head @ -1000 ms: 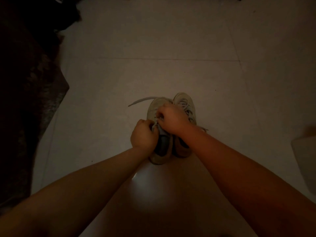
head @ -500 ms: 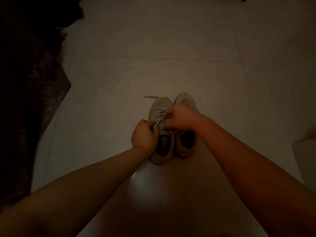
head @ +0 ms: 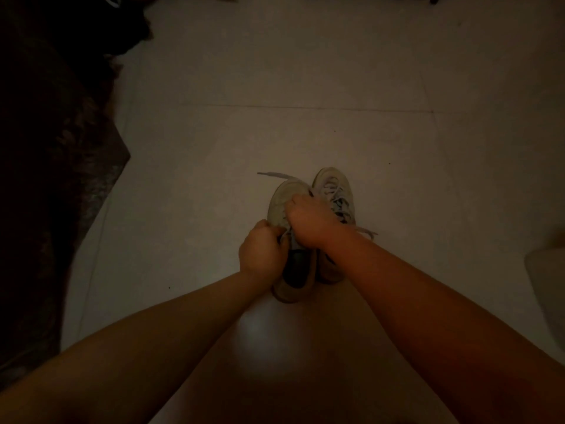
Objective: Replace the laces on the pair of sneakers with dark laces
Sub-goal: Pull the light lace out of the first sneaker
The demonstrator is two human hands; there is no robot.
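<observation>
Two pale sneakers stand side by side on the tiled floor, toes pointing away from me. My left hand (head: 263, 250) grips the left sneaker (head: 282, 198) at its lace area near the tongue. My right hand (head: 307, 220) lies over the middle of the same shoe, its fingers curled around the light lace (head: 273, 175), whose free end trails past the toe to the left. The right sneaker (head: 334, 186) keeps its light laces threaded, one end lying on the floor to its right. No dark laces are visible in this dim light.
A dark rug or fabric (head: 55, 179) covers the floor along the left edge. A pale object (head: 547, 289) sits at the right edge. Dark clutter lies at the top left corner.
My right hand has moved back from the right side toward the toe of the left sneaker, uncovering the right sneaker's laces. The lace end beyond the toe has shifted. My left hand stayed in place.
</observation>
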